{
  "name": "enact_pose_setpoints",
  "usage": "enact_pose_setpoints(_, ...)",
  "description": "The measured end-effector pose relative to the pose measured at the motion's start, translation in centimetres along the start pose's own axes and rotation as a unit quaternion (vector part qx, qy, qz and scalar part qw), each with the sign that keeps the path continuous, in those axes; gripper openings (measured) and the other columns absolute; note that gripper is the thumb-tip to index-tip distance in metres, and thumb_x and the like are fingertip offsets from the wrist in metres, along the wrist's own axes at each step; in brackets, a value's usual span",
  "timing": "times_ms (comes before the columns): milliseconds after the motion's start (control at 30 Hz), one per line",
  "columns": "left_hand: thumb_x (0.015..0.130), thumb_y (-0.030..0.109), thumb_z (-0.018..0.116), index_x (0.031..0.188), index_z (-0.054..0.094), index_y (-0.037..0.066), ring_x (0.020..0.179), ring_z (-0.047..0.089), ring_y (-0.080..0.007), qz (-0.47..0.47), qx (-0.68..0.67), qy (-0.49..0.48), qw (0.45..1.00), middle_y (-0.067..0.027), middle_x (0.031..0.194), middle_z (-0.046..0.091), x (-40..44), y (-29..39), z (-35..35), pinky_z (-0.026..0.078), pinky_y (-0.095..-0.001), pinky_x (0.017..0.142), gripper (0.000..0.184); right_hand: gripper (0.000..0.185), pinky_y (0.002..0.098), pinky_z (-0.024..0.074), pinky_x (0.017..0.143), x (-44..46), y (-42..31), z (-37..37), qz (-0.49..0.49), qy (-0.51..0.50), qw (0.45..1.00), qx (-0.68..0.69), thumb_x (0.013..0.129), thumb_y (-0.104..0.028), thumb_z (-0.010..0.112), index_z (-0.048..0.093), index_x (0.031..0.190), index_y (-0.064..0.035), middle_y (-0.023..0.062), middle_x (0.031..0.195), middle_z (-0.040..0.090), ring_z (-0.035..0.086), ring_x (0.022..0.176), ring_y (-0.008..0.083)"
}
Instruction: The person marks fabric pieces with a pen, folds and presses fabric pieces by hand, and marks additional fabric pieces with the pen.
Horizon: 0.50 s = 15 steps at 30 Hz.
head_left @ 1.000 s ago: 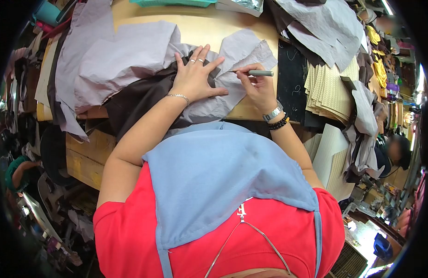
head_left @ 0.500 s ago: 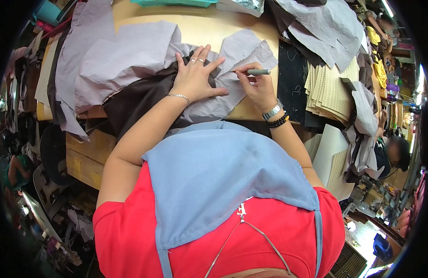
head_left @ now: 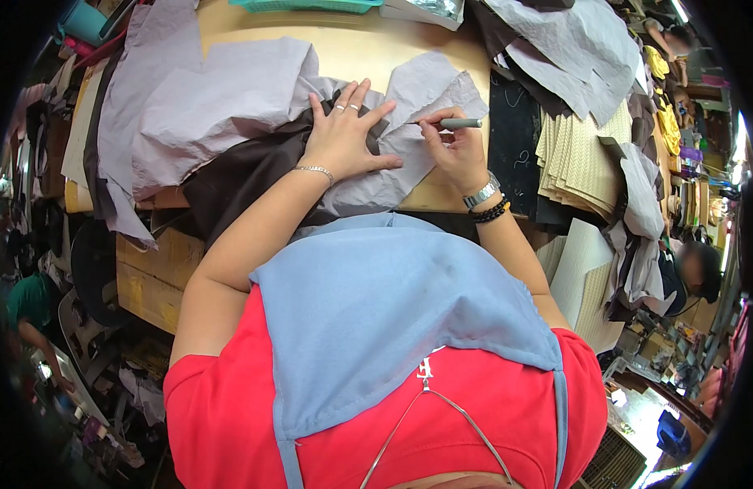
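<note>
My left hand (head_left: 349, 134) lies flat with its fingers spread over dark brown fabric (head_left: 250, 167) and pale grey fabric (head_left: 425, 85). In my right hand (head_left: 455, 147) is a slim pen-like tool (head_left: 460, 124) with a grey-green barrel, pinched between thumb and fingers. Its thin tip points left, over the wrinkled grey fabric; whether it touches the cloth I cannot tell. A larger grey piece (head_left: 221, 110) spreads out to the left of my left hand. The brown fabric runs beneath my left forearm toward the table's near edge.
A teal basket (head_left: 307, 5) stands at the far edge of the wooden table (head_left: 344, 49). To the right are stacked cream textured sheets (head_left: 580, 155) and a heap of grey fabric (head_left: 576, 49). A cardboard box (head_left: 160, 273) sits below left. Other people work at both sides.
My right hand and the pen-like tool have shifted slightly right and up. My left hand stays in place. At far left, a person in green has leaned over with an arm reaching down.
</note>
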<state>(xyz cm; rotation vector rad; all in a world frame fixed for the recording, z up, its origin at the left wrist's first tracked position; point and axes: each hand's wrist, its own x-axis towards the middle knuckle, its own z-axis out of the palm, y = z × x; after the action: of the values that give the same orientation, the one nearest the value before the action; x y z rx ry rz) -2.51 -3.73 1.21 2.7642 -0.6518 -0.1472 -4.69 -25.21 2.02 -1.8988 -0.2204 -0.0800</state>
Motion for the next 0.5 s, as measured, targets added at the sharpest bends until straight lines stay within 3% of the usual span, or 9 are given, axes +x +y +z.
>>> enact_pose_setpoints(300, 0.065, 0.076, 0.069, 0.145, 0.046, 0.034, 0.149, 0.018, -0.0308, 0.007, -0.011, 0.008, 1.000, -0.0152, 0.160, 0.023, -0.1, 0.0, 0.0, 0.009, -0.0755, 0.110, 0.094, 0.008, 0.0240, 0.0540, 0.067, 0.1, 0.5, 0.2, 0.012, -0.001, 1.000, 0.006, 0.092, -0.006, 0.067, 0.062, 0.098, -0.0030, 0.0026, 0.090, 0.064, 0.063, 0.080, 0.0082)
enact_pose_setpoints(500, 0.063, 0.073, 0.072, 0.146, 0.043, 0.036, 0.149, 0.018, -0.0305, -0.002, -0.015, 0.001, 1.000, -0.0133, 0.160, 0.023, -0.1, 0.2, -0.3, 0.010, -0.0746, 0.110, 0.096, 0.010, 0.0261, 0.0546, 0.066, 0.3, 1.2, -0.1, -0.011, 0.018, 0.999, -0.047, 0.092, -0.007, 0.066, 0.062, 0.099, -0.0024, 0.0069, 0.085, 0.068, 0.067, 0.075, 0.0120)
